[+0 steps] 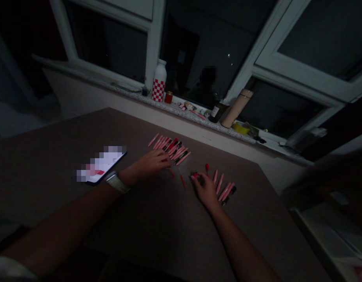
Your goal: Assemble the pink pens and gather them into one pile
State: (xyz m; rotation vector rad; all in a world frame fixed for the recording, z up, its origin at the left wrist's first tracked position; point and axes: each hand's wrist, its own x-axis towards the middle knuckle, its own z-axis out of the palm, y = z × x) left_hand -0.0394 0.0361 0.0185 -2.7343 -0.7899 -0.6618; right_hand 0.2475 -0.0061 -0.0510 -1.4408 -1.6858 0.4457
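Several pink pens with black and red parts (pixel 173 149) lie in a tight group on the brown table (pixel 169 235), and my left hand (pixel 151 163) rests flat at their near edge, fingers apart, holding nothing I can see. Loose thin red pieces (pixel 182 181) lie between my hands. My right hand (pixel 204 190) is curled, its fingertips pinching a small red part (pixel 194 176). Just beyond and right of it sits a smaller group of pink pens (pixel 223 191). A white watch band (pixel 117 183) circles my left wrist.
A phone with a blurred screen (pixel 100 164) lies on the table left of my left hand. Behind the table's far edge, a window sill holds a red-checked white bottle (pixel 159 82), a tan flask (pixel 236 108), a dark bottle (pixel 217 111) and small items.
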